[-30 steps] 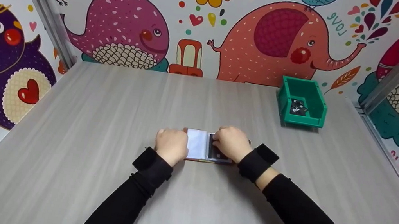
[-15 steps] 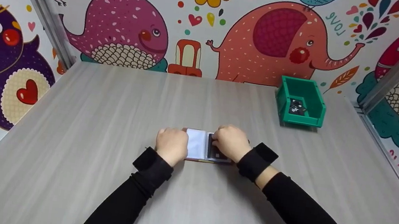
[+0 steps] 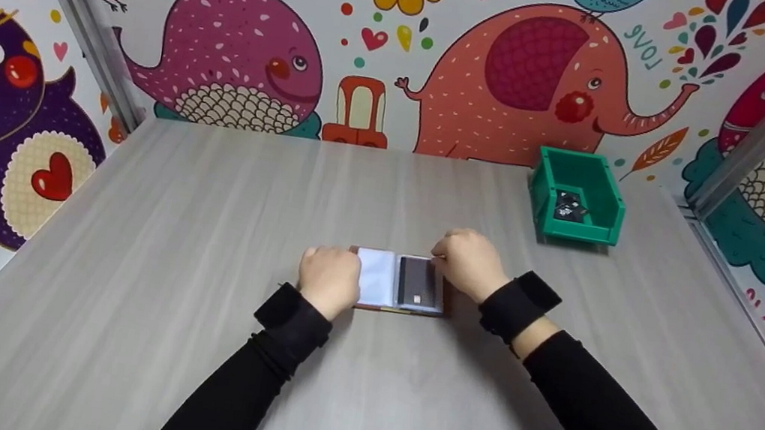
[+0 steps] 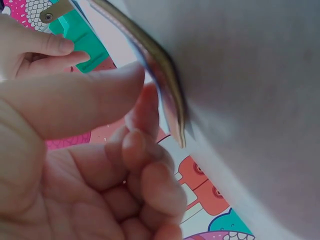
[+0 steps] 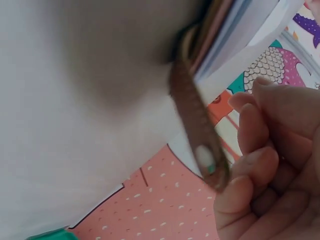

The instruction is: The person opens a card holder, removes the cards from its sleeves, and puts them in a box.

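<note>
A small open card holder [image 3: 375,276] with a brown cover lies in the middle of the table. Its left side shows a white page; on the right a dark grey card [image 3: 416,281] with a chip sits in a clear sleeve. My left hand [image 3: 329,281] pinches the holder's left edge, thumb on the inner page and a finger behind the cover in the left wrist view. My right hand [image 3: 472,263] hovers by the upper right corner, fingers loosely curled around nothing. A brown snap strap [image 5: 195,120] sticks out near it in the right wrist view.
A green bin [image 3: 581,232] stands at the back right of the table, with dark pieces [image 3: 569,206] inside. Walls printed with cartoon animals close off the back and both sides, joined by metal corner posts [image 3: 76,6].
My right hand has lifted off the card and moved right and slightly away from me, uncovering the card. The left hand and the holder stay in place.
</note>
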`<action>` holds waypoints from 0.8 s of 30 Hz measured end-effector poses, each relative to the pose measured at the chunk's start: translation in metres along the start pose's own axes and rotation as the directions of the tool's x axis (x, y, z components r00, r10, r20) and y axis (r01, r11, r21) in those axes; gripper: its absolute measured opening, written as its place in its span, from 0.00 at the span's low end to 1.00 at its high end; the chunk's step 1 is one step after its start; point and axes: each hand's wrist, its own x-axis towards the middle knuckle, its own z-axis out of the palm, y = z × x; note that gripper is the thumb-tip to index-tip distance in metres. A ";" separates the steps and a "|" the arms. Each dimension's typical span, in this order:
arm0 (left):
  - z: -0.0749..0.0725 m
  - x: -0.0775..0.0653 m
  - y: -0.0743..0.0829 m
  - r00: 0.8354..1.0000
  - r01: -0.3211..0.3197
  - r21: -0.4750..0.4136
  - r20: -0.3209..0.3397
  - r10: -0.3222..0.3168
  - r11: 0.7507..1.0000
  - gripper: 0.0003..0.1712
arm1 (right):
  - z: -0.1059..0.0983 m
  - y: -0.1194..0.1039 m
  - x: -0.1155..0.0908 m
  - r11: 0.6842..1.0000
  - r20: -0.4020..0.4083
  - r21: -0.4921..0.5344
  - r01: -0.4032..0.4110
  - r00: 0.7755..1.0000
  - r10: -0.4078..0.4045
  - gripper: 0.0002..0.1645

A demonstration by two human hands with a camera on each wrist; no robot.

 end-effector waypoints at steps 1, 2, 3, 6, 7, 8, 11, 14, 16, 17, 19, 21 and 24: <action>0.000 0.000 0.000 1.000 0.000 -0.002 0.000 0.000 1.000 0.02 | 0.000 0.001 -0.001 1.000 -0.001 0.003 -0.001 1.000 0.001 0.04; 0.000 0.000 0.000 1.000 0.000 -0.004 -0.002 0.000 1.000 0.02 | 0.000 0.003 -0.002 1.000 -0.002 0.003 0.000 1.000 0.000 0.04; 0.000 0.000 0.000 1.000 -0.001 -0.006 -0.003 0.001 1.000 0.02 | 0.000 0.004 -0.003 1.000 -0.002 0.005 -0.003 1.000 0.003 0.04; -0.001 -0.001 -0.001 1.000 -0.001 -0.012 -0.004 0.001 1.000 0.02 | -0.001 0.006 -0.006 1.000 0.015 0.008 -0.021 1.000 0.021 0.03; -0.001 -0.001 -0.001 1.000 -0.002 -0.012 -0.008 0.002 1.000 0.02 | -0.001 0.006 -0.006 0.999 0.025 0.011 -0.030 0.999 0.030 0.03; -0.001 -0.001 -0.001 1.000 -0.004 -0.011 -0.010 0.003 1.000 0.02 | -0.001 0.007 -0.007 0.999 0.036 0.013 -0.040 0.999 0.040 0.02; -0.001 -0.001 -0.001 1.000 -0.003 -0.013 -0.005 0.003 1.000 0.02 | -0.001 0.008 -0.009 0.998 0.065 0.021 -0.060 0.996 0.059 0.03; -0.001 0.001 -0.001 1.000 0.000 -0.016 0.011 0.000 1.000 0.02 | 0.000 0.009 -0.010 0.998 0.066 0.017 -0.052 0.997 0.051 0.03; 0.000 0.002 -0.001 1.000 0.004 -0.019 0.025 -0.003 1.000 0.02 | 0.000 0.009 -0.010 0.999 0.063 0.018 -0.043 0.997 0.042 0.03; 0.000 0.002 -0.002 1.000 0.003 -0.018 0.026 -0.002 1.000 0.02 | 0.000 0.009 -0.010 0.999 0.061 0.015 -0.038 0.997 0.037 0.03; 0.001 0.003 -0.002 1.000 0.002 -0.017 0.027 -0.002 1.000 0.02 | 0.001 0.008 -0.010 0.999 0.064 0.014 -0.031 0.997 0.030 0.03; 0.001 0.003 -0.002 1.000 0.001 -0.018 0.026 -0.001 1.000 0.02 | 0.002 0.007 -0.009 0.999 0.074 0.017 -0.032 0.997 0.031 0.03; 0.001 0.003 -0.003 1.000 -0.002 -0.019 0.023 0.002 1.000 0.02 | 0.003 0.006 -0.009 0.999 0.092 0.017 -0.043 0.995 0.042 0.03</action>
